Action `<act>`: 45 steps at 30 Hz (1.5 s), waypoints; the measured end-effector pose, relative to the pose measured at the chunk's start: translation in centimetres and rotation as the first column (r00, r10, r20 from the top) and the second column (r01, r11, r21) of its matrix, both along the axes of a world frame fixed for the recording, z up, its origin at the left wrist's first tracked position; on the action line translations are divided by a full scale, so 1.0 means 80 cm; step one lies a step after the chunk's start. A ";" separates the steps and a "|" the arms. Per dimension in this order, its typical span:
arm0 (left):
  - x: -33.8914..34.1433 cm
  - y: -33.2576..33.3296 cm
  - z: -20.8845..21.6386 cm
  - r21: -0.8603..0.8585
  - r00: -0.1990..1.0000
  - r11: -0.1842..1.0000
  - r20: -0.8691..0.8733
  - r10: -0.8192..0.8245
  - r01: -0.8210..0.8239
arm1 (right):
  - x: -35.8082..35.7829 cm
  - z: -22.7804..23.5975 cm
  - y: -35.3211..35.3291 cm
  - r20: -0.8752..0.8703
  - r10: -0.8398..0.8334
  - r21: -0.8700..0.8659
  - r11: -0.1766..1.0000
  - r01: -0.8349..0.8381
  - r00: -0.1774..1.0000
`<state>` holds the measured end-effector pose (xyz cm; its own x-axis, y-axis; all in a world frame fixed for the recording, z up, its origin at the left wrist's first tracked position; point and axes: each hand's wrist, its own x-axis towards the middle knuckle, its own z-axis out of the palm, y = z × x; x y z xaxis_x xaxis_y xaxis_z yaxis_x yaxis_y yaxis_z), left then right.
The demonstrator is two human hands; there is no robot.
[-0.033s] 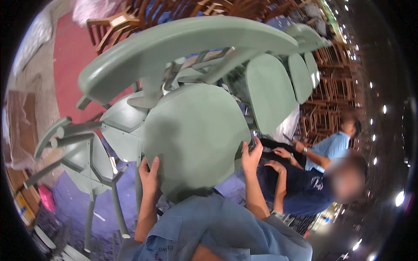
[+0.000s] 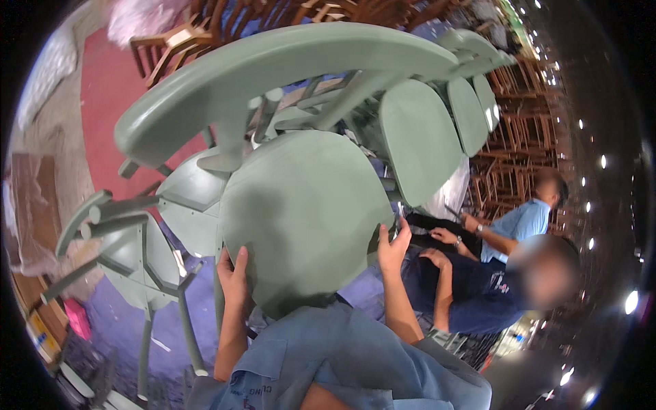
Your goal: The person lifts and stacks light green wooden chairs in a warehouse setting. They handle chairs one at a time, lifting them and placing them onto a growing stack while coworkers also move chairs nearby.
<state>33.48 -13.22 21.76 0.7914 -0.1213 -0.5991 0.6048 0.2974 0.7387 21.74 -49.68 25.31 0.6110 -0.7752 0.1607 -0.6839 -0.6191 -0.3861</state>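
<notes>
A pale green chair with a rounded seat [image 2: 304,212] stands right in front of me, its broad curved backrest [image 2: 294,65] on the far side. My left hand [image 2: 234,277] grips the seat's near left edge, thumb on top and the other fingers mostly out of sight beneath. On the opposite edge, my right hand [image 2: 394,251] holds the seat with its thumb up against the rim. Under the seat, the chair's legs are mostly hidden.
Upturned green chairs [image 2: 140,260] lie at the left, legs sticking out. More green chairs [image 2: 421,140] stand in a row at the right. Beside me is a person in a dark shirt [image 2: 471,294], with another in light blue [image 2: 516,229] beyond. Brown chairs [image 2: 519,137] are stacked behind.
The whole view has shifted slightly. Both my hands keep the same hold on the chair seat.
</notes>
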 end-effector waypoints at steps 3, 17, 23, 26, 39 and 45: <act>0.001 -0.004 -0.006 0.031 0.997 0.999 0.074 0.004 -0.006 | -0.036 -0.026 0.010 0.104 -0.253 0.320 0.924 0.209 0.962; 0.015 -0.029 -0.035 0.107 0.965 0.989 0.250 0.074 -0.103 | -0.014 -0.073 -0.018 0.275 -0.443 0.717 0.686 0.125 0.854; 0.017 -0.039 -0.030 0.117 0.976 0.989 0.207 0.063 -0.088 | -0.020 -0.088 -0.025 0.327 -0.436 0.675 0.729 0.116 0.838; 0.009 -0.046 -0.030 0.216 0.984 0.969 0.154 0.088 -0.120 | -0.035 -0.086 -0.023 0.334 -0.459 0.766 0.641 0.047 0.823; -0.109 -0.069 0.003 0.249 0.997 0.967 -0.037 0.069 -0.057 | -0.125 -0.115 -0.004 0.178 -0.531 0.958 -0.098 -0.269 0.828; -0.133 -0.054 -0.009 0.135 0.996 0.987 0.009 0.086 -0.086 | -0.142 -0.135 -0.007 0.167 -0.413 0.975 -0.067 -0.212 0.895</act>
<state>22.87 -17.56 21.04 0.7976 0.0295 -0.6025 0.5786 0.2451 0.7779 10.34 -50.23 14.51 0.6489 -0.3464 -0.6774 -0.3298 0.6742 -0.6608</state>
